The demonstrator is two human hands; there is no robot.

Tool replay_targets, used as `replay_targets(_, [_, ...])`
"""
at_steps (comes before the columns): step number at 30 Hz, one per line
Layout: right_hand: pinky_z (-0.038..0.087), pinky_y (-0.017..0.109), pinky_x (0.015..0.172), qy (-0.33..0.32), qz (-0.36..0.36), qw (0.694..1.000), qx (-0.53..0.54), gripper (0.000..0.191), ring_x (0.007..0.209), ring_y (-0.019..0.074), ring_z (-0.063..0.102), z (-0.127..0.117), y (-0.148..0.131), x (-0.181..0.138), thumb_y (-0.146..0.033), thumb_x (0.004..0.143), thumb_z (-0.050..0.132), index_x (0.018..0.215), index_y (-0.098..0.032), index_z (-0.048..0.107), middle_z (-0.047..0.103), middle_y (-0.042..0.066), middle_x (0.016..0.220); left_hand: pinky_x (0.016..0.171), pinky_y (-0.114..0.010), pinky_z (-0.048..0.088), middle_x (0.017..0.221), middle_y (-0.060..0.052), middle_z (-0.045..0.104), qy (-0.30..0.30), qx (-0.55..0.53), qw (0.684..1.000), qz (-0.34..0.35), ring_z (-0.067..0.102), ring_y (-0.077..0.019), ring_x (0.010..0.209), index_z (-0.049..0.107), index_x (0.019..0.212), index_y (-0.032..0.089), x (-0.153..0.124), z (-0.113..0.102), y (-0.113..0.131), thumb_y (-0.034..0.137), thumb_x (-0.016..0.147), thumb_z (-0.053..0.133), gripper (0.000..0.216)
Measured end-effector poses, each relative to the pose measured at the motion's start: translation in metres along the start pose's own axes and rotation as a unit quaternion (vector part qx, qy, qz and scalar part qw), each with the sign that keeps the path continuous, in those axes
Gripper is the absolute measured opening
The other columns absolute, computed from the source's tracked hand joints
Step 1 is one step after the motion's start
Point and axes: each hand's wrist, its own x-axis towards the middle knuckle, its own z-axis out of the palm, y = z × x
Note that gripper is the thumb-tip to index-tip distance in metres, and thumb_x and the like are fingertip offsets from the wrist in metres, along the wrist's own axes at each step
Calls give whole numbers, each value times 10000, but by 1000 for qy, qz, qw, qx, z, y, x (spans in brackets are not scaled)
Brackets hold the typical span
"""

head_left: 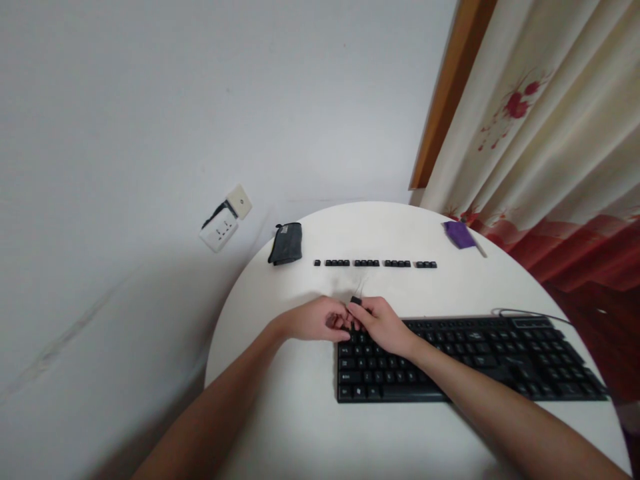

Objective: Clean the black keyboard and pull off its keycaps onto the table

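Observation:
A black keyboard (480, 360) lies across the front of the round white table. Over its upper left corner, my right hand (383, 323) is closed on a small black tool with thin wire loops, which looks like a wire keycap puller (356, 301); the wires point away from me. Beside it, my left hand (325, 320) has its fingers curled in at the keys of that same corner. Whatever lies between those left fingertips is too small to make out. Beyond both hands, several loose black keycaps (367, 263) stand in a row of small groups.
A dark zip pouch (287, 244) rests at the table's back left. On the back right lie a purple cloth (459, 235) and a thin light stick (477, 243). The keyboard cable (530, 311) runs off to the right. A wall with sockets (220, 230) borders the left side; curtains (575, 167) hang right.

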Motion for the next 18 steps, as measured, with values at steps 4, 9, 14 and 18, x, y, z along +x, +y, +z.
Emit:
replay_targets(4, [415,232,580,30,4,999,-15,470,579,122,527,-1,0,0,-495,951,468,647,-163,606,587,-5,599,659,-225,448,830,-12,600,24,3,999,28,555,-118,708,683,890,148,0,-2,4,297,802,684,172])
replay_targets(9, [403,240,559,122,13,992,-31,447,576,131,521,-3,2,1,-492,927,500,655,-155,611,591,4,591,722,-248,464,842,-32,650,114,21,993,30,588,-142,762,685,929,148,5,3,1,304,832,672,184])
replay_targets(14, [447,261,602,187,23,982,-29,445,636,155,577,-5,6,6,-513,932,467,741,-150,639,662,48,699,742,-266,483,857,-32,656,235,22,971,33,592,-148,770,659,1000,157,12,12,-4,336,820,706,258])
replay_targets(18, [487,269,588,174,42,983,29,488,651,166,632,-6,9,8,-569,930,436,788,-144,630,691,79,747,779,-281,501,895,-53,665,275,45,959,59,612,-156,812,662,929,166,14,13,-5,335,868,666,180])
